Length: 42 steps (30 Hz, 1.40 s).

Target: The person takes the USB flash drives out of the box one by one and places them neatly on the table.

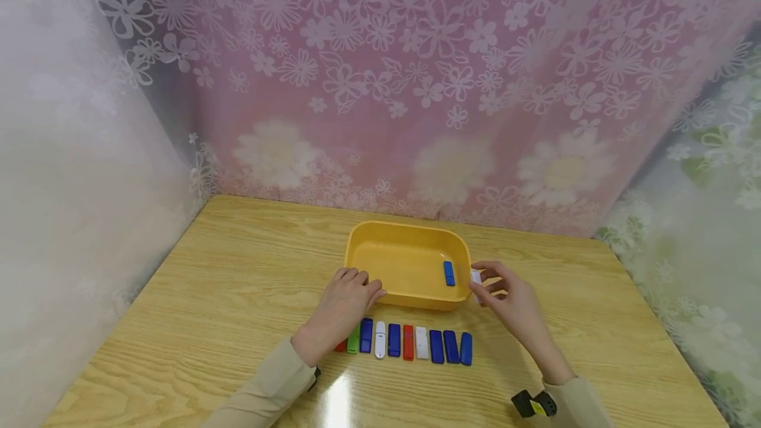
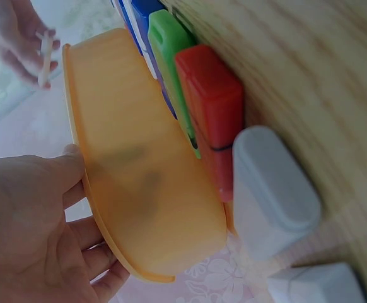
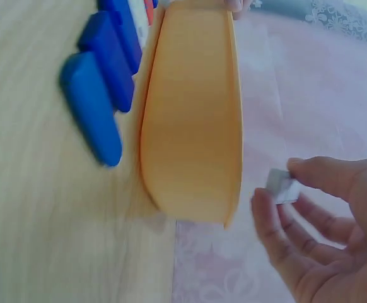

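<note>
My left hand (image 1: 343, 306) grips the near-left rim of a yellow plastic bin (image 1: 404, 298); the left wrist view shows the thumb and curled fingers along that rim. Just beyond the bin's right wall, my right hand (image 1: 514, 299) pinches a small white USB stick (image 3: 280, 187) between thumb and fingertips, raised off the table. A blue USB stick (image 1: 448, 274) lies inside the bin, at its right end. In front of the bin runs a row of USB sticks, with a red one (image 1: 408, 342) mid-row; the left hand and forearm hide the row's left end from the head view.
The row also holds a green stick (image 2: 171, 69), white ones and several blue ones, such as the rightmost blue stick (image 1: 466, 349). All stand on a wooden table (image 1: 250, 269). A pink floral curtain (image 1: 380, 84) hangs behind the table.
</note>
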Motion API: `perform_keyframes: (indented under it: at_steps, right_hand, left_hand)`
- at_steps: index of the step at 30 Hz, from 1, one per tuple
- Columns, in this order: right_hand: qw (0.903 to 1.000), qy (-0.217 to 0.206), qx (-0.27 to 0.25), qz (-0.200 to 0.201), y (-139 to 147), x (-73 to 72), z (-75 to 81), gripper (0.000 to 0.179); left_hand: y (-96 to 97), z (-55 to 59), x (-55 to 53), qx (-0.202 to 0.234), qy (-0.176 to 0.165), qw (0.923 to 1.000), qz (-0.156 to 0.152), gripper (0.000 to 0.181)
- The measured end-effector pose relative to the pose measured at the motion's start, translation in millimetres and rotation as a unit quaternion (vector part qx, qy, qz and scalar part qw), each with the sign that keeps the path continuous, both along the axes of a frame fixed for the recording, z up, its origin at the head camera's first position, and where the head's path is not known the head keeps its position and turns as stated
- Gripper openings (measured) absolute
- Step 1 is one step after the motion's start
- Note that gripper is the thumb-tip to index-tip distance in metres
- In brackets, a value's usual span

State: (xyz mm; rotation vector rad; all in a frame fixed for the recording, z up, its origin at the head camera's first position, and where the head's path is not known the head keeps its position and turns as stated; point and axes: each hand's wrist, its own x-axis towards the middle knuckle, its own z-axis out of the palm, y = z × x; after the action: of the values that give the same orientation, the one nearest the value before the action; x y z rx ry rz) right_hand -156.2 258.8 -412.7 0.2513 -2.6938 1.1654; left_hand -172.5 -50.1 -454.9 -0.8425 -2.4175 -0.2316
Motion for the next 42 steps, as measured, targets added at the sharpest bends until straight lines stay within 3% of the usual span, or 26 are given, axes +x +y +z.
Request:
perform_keyframes:
  at_steps: [4,8,11,18,29,42]
  right_hand:
    - [0.9977,-0.052,0.041,-0.014,11,15.4,-3.3,0.034]
    - [0.9896,-0.116,0.084,-0.014,17,28.1,-14.6,0.037]
    - [0.9835,-0.135,0.121,-0.006,18,34.9,-23.8,0.037]
    - [0.9723,-0.127,0.196,0.004,15,42.2,-32.6,0.034]
    - [0.9755,-0.121,0.182,0.018,9,43.6,-33.5,0.030]
    - [0.9765,-0.101,0.190,0.004,5,42.5,-36.0,0.016]
  left_hand:
    - [0.3,-0.3,0.0,-0.002,-0.008,1.0000,0.002,0.024]
    - [0.7,0.0,0.3,-0.005,-0.016,0.9998,0.004,0.024]
    - [1.0,0.6,0.5,-0.005,-0.019,0.9998,0.006,0.024]
    - [0.5,-0.5,-0.6,0.003,-0.009,0.9999,0.001,0.023]
    - [-0.3,-1.4,-0.9,0.001,0.001,1.0000,-0.004,0.024]
    - [-0.5,-2.9,-1.5,0.005,-0.006,0.9999,-0.010,0.024]
